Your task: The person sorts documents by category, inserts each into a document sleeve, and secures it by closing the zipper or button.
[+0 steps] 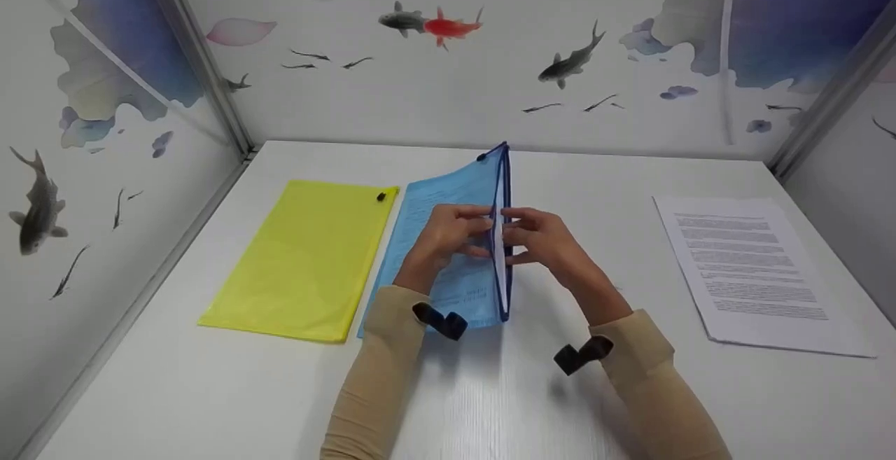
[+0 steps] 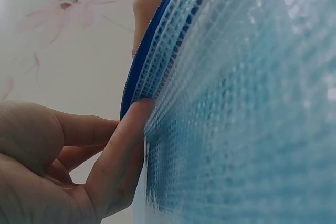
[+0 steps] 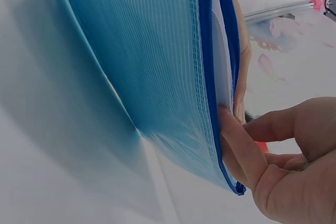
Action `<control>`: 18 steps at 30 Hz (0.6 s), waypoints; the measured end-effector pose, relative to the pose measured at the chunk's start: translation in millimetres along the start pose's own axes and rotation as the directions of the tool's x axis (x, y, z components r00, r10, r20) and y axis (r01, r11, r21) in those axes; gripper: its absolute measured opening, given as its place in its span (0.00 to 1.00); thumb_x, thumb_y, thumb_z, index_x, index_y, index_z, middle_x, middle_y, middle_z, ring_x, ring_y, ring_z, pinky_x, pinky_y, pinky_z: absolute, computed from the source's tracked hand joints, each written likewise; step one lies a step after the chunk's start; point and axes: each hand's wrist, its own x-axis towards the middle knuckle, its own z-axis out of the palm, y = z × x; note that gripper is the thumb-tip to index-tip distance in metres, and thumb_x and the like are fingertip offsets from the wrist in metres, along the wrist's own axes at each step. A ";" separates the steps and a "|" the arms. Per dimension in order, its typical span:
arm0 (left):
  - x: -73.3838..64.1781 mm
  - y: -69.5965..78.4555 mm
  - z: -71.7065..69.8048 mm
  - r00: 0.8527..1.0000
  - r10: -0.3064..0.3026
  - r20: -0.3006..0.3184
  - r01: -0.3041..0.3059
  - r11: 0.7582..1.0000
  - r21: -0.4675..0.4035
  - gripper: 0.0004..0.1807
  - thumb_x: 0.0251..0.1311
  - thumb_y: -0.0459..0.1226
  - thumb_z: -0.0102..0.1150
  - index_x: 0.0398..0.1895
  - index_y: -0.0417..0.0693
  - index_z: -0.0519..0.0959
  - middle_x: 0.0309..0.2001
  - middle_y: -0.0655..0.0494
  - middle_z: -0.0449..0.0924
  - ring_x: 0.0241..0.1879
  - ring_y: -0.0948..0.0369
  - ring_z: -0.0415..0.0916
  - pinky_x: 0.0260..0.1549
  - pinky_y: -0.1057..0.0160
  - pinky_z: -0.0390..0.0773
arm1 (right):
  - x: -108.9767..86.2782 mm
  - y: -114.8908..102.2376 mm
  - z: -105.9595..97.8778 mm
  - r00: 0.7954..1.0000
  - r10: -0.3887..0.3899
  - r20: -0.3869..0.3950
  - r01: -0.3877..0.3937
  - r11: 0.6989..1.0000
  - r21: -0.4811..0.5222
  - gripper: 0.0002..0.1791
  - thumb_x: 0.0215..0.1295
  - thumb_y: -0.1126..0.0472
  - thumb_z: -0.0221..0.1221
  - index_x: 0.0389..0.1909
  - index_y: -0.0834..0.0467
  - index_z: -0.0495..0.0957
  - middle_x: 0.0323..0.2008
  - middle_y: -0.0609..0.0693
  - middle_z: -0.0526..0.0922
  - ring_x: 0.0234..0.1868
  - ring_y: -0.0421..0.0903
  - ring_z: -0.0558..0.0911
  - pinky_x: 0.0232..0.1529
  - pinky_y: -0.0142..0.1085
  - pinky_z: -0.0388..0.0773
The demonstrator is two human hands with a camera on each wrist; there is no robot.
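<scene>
A blue mesh zip folder [image 1: 448,183] stands partly raised off the table, its dark blue zipper edge [image 3: 206,40] parted. White paper [image 3: 221,61] shows inside the opening in the right wrist view. My left hand [image 1: 446,234] pinches the left side of the opening, one finger lying on the mesh outside in the left wrist view. On the other side, my right hand [image 1: 542,237] holds the opposite edge, with fingertips reaching in by the paper. Whether they also grip the paper is hard to tell. Printed text shows faintly through the folder.
A yellow zip folder [image 1: 301,264] with a black zipper pull lies flat to the left. To the right rests a stack of printed paper [image 1: 759,271]. White walls with painted fish [image 1: 451,28] enclose the table [image 1: 581,418] at the back and sides.
</scene>
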 end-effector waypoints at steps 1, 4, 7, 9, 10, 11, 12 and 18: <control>-0.3 0.2 -0.5 1.000 -0.004 -0.001 0.004 1.000 -0.004 0.15 0.58 0.37 0.58 0.49 0.56 0.80 0.42 0.55 0.81 0.40 0.60 0.81 0.32 0.62 0.83 | -0.4 -0.4 -0.7 1.000 0.000 0.001 0.000 1.000 0.005 0.25 0.65 0.58 0.53 0.63 0.54 0.64 0.52 0.57 0.75 0.49 0.52 0.80 0.41 0.40 0.82; -0.8 -0.1 -0.7 1.000 -0.011 0.005 0.011 1.000 -0.014 0.14 0.57 0.38 0.59 0.48 0.58 0.81 0.42 0.56 0.81 0.40 0.60 0.81 0.33 0.62 0.83 | -1.8 -0.9 -4.0 1.000 -0.006 -0.002 0.006 1.000 0.026 0.26 0.65 0.57 0.53 0.63 0.55 0.63 0.52 0.57 0.76 0.49 0.52 0.81 0.41 0.40 0.82; -0.1 -0.6 -0.2 1.000 -0.015 0.019 0.015 0.999 -0.034 0.14 0.57 0.38 0.60 0.47 0.58 0.81 0.41 0.56 0.82 0.40 0.59 0.81 0.33 0.61 0.83 | -2.3 -0.7 -7.0 1.000 -0.018 -0.015 0.019 0.999 0.033 0.26 0.65 0.55 0.53 0.63 0.57 0.63 0.51 0.58 0.77 0.47 0.52 0.81 0.40 0.40 0.82; 0.6 -0.8 -0.2 1.000 -0.020 0.020 0.021 0.999 -0.046 0.14 0.57 0.38 0.60 0.47 0.58 0.81 0.40 0.56 0.82 0.40 0.59 0.81 0.33 0.61 0.83 | -1.8 -0.6 -7.5 0.999 -0.023 -0.025 0.024 0.999 0.041 0.27 0.65 0.55 0.54 0.63 0.58 0.63 0.51 0.58 0.77 0.47 0.52 0.82 0.40 0.41 0.82; 1.1 -0.7 -0.3 1.000 -0.023 0.020 0.024 0.998 -0.051 0.13 0.57 0.38 0.60 0.46 0.57 0.82 0.40 0.56 0.82 0.40 0.59 0.81 0.33 0.61 0.83 | -1.4 -0.4 -7.3 0.999 -0.023 -0.029 0.025 0.999 0.042 0.27 0.65 0.55 0.54 0.63 0.58 0.63 0.51 0.58 0.77 0.47 0.52 0.82 0.40 0.40 0.82; 1.6 -0.7 -0.4 1.000 -0.024 0.019 0.025 0.998 -0.056 0.13 0.57 0.38 0.60 0.46 0.57 0.82 0.40 0.56 0.82 0.40 0.59 0.81 0.33 0.61 0.83 | -0.9 -0.2 -6.8 0.999 -0.019 -0.035 0.020 0.999 0.043 0.27 0.65 0.54 0.54 0.62 0.58 0.63 0.51 0.58 0.77 0.47 0.52 0.82 0.40 0.40 0.82; 2.0 -0.7 -0.6 1.000 -0.025 0.019 0.026 0.998 -0.057 0.13 0.57 0.38 0.60 0.46 0.57 0.82 0.40 0.57 0.82 0.40 0.59 0.81 0.33 0.61 0.83 | -0.2 -0.3 -6.3 0.999 -0.014 -0.042 0.016 0.999 0.039 0.26 0.64 0.54 0.54 0.62 0.57 0.64 0.51 0.58 0.77 0.46 0.51 0.82 0.40 0.40 0.82; 3.9 -2.8 -3.2 1.000 -0.011 0.017 0.012 0.998 -0.060 0.13 0.56 0.39 0.60 0.46 0.57 0.82 0.42 0.56 0.82 0.39 0.59 0.81 0.33 0.61 0.83 | 7.1 -7.6 -7.6 0.996 -0.035 -0.077 0.035 0.999 0.001 0.26 0.65 0.55 0.53 0.62 0.58 0.64 0.50 0.58 0.77 0.46 0.52 0.82 0.39 0.39 0.82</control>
